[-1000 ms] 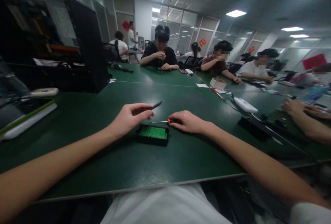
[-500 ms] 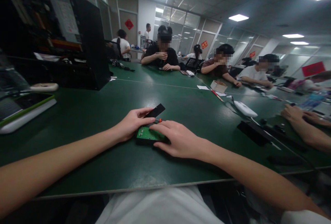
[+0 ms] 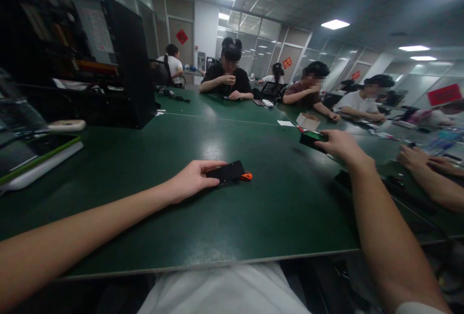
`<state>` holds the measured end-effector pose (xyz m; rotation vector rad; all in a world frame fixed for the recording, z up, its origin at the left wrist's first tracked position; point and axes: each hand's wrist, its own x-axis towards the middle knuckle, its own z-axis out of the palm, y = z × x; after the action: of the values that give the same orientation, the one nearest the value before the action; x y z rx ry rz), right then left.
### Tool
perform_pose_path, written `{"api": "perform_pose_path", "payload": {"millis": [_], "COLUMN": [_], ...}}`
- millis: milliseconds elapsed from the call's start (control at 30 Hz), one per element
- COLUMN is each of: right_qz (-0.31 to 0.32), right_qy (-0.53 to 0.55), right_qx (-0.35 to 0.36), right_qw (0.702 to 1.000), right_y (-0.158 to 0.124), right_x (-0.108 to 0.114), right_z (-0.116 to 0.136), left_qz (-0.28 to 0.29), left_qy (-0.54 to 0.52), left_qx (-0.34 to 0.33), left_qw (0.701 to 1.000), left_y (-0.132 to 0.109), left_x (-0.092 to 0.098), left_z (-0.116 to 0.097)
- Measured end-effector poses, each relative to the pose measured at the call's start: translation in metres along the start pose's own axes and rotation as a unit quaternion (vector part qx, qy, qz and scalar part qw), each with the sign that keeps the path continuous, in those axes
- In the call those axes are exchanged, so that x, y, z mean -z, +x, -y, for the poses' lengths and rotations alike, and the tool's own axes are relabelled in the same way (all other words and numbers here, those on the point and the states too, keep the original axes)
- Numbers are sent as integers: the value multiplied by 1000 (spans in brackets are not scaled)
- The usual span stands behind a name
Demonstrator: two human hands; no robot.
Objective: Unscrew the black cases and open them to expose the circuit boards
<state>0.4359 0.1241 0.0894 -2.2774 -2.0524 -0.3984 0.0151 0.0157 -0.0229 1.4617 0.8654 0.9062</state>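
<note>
My left hand is closed on a flat black cover, thumb on its near side and fingers behind, just over the green table. An orange-handled tool pokes out past the cover's right end; the rest of it is hidden. Out to the right, my right hand grips a black case with a green circuit board inside, raised off the table near a small open box.
A computer case with an open side stands at left, beside a green-edged white device. The small box and white paper lie beyond my right hand. Another person's hands rest at right; several people sit across.
My right hand has carried the case with the circuit board from the middle to the right. My left hand keeps the cover, which has moved slightly right and nearer.
</note>
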Motion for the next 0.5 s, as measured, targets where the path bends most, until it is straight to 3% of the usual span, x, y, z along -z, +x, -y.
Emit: {"api": "perform_pose_path", "payload": {"millis": [67,167,267,333,400,500], "right_qz": [60,116,98,30,-58,-134], "right_qy": [-10,2,27,50,80,129], "right_qx": [-70,-120,-109,-59,35,252], "right_qw": [996,986,989,997,994,950], "right_y": [7,10,11,9,1,-29], "right_x": [-15,-32,-34,-28,-19,-10], "right_z": [-27,-50,-46,-26,10,81], "left_qz": [-6,-16,-14,-14,-13,-7], "left_qy": [-18,-39,-70,-90,-105,-120], "left_qx": [18,39,47,51,53,54], "left_qw": [1000,998,996,994,993,991], "left_y": [0,0,0,1,1,1], "left_x": [-1,-1,-1,-1,-1,0], "left_z": [-2,-4,-6,-6,-5,-3]}}
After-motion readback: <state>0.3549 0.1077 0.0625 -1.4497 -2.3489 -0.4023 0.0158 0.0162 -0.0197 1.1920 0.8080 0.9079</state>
